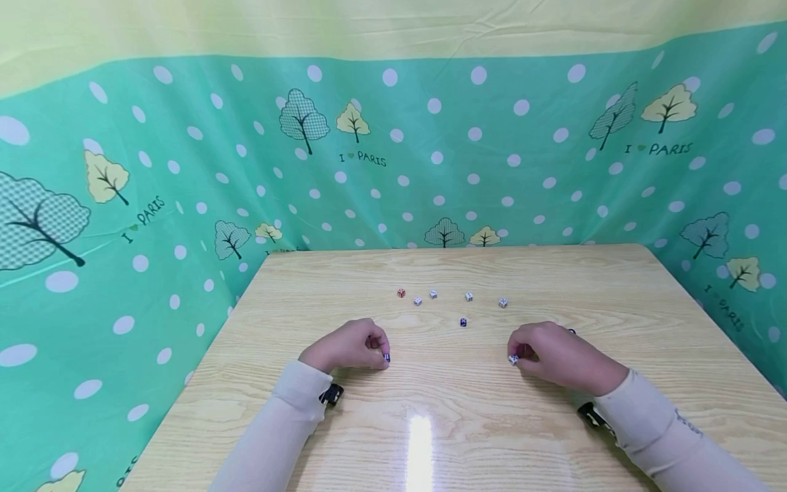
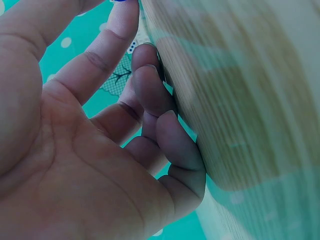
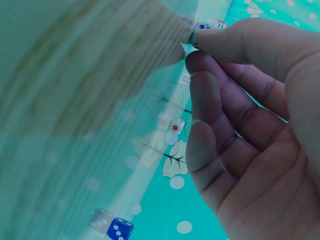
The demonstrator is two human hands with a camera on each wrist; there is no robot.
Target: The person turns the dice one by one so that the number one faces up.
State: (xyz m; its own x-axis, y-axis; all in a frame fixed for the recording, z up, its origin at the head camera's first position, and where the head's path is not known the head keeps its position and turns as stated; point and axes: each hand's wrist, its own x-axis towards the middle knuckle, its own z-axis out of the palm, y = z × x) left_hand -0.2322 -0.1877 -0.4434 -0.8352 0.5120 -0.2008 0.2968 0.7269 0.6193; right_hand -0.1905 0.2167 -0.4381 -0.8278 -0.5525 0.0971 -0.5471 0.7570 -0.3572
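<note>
In the head view the left hand [image 1: 350, 345] pinches a blue die [image 1: 387, 357] between thumb and index finger, low over the tabletop. Only a sliver of blue shows at the top edge of the left wrist view, by the fingertips of that hand [image 2: 95, 130]. The right hand [image 1: 562, 357] pinches a white die [image 1: 513, 359] at the table surface. The right wrist view shows this white die [image 3: 203, 28] with blue pips under the thumb; the other fingers of the hand [image 3: 260, 130] are curled. A blue die [image 1: 464, 322] lies between and beyond the hands.
Farther back lie a red die [image 1: 402, 293] and several white dice [image 1: 469, 296]. Another blue die [image 3: 120, 229] shows in the right wrist view; a dark object [image 1: 572, 331] peeks out behind the right hand. Patterned cloth [image 1: 436, 157] surrounds the wooden table [image 1: 369, 437].
</note>
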